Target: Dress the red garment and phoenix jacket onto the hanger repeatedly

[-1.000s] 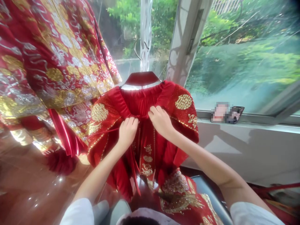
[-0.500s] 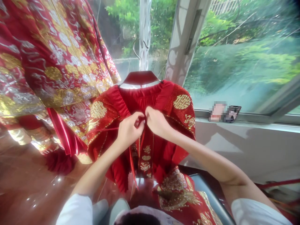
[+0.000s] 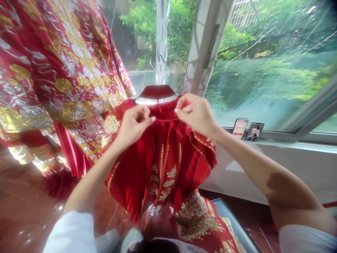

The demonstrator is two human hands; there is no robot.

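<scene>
A red garment [image 3: 139,158] with gold embroidery hangs in front of me on a hanger [image 3: 152,65]. Its top edge is gathered into small ruffles. My left hand [image 3: 134,123] pinches this gathered edge on the left, thumb against curled fingers. On the right, my right hand [image 3: 197,110] grips the same edge between thumb and fingertips. Between my hands the edge is stretched out sideways, and the front panel with its gold trim falls below. Above the opening sits a dark red collar-like band [image 3: 159,91].
At the left hangs a larger red costume [image 3: 76,66] with gold and silver embroidery. Another embroidered red cloth [image 3: 200,221] lies on a grey seat [image 3: 231,218] at lower right. Two phone-like items [image 3: 255,130] lean on the sill [image 3: 289,144] below the window.
My hands have moved apart and upward from the middle of the garment to its gathered edge. The thin red cord that hung between them is no longer visible.
</scene>
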